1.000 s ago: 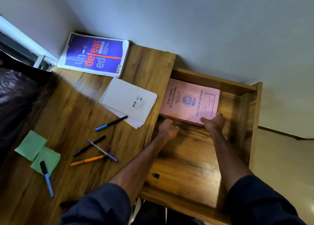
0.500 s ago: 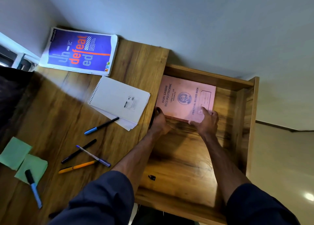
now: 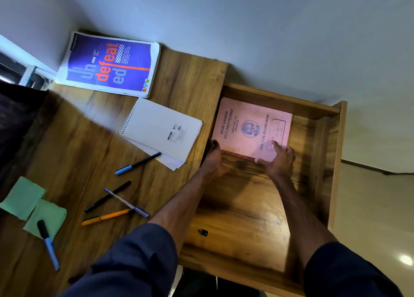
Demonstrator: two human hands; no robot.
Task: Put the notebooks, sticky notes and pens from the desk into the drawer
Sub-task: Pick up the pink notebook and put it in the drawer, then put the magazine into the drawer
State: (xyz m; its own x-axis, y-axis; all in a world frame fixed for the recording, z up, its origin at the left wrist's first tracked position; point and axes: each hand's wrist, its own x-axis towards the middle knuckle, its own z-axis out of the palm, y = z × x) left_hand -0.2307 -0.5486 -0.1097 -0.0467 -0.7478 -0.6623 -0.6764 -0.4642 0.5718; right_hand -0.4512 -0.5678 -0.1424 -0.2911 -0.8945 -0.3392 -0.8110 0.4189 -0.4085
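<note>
Entry: pink record book (image 3: 251,128), lying at the far end of the open drawer (image 3: 246,218).
Right hand (image 3: 280,160) pinches its near edge, thumb on the cover; left hand (image 3: 212,160) sits at the near-left corner, grasp unclear. Risk: shoved askew against the drawer's back wall, the cover may buckle and crowd out the spiral notebook (image 3: 161,128), blue notebook (image 3: 109,65), pens (image 3: 137,163) and sticky notes (image 3: 22,197), all on the desk (image 3: 190,77) left of the drawer.

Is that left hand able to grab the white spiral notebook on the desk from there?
Probably yes. The left hand holds a corner of the pink record book in the drawer, so it must let go first; the spiral notebook lies beside it on the desk, nothing covering it.
</note>
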